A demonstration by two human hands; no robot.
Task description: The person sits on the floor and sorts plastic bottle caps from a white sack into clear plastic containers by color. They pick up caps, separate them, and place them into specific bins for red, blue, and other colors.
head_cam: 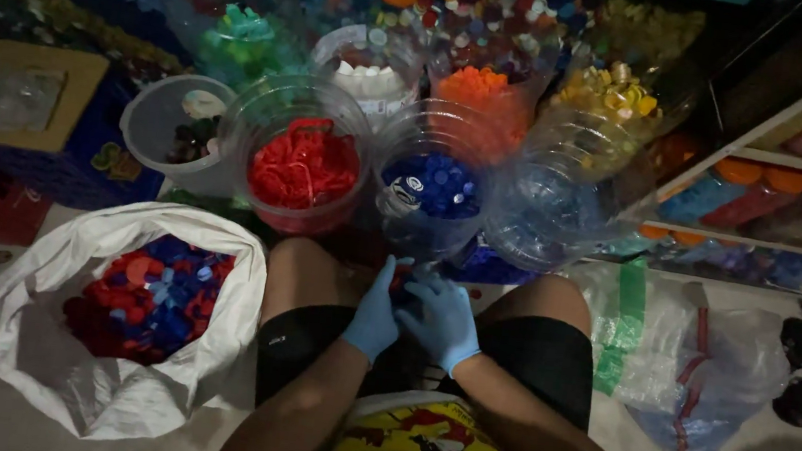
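Between the knees, the left hand (374,315) and the right hand (444,319) sit close together in blue gloves, fingers bent around something small and red. It looks like a bottle cap (401,286), but it is dark there and mostly hidden, so I cannot tell which hand really has hold of it, or how tight. Just past the fingertips stands a clear tub of blue caps (438,184). Next to it, out in front of the left hand, is a clear tub of red rings (303,166), and in front of the right hand is a clear tub (551,212) that looks nearly bare. Farther beyond are tubs of white, orange and yellow caps. Well out to the side of the left hand lies a white bag (95,261), wide open, full of mixed red and blue caps. The little piece could slip, since gloves are slick and the light is low, and it could roll under a leg. The tubs crowd together, so a bumped hand could knock one over, or a cap could land in the wrong colour.
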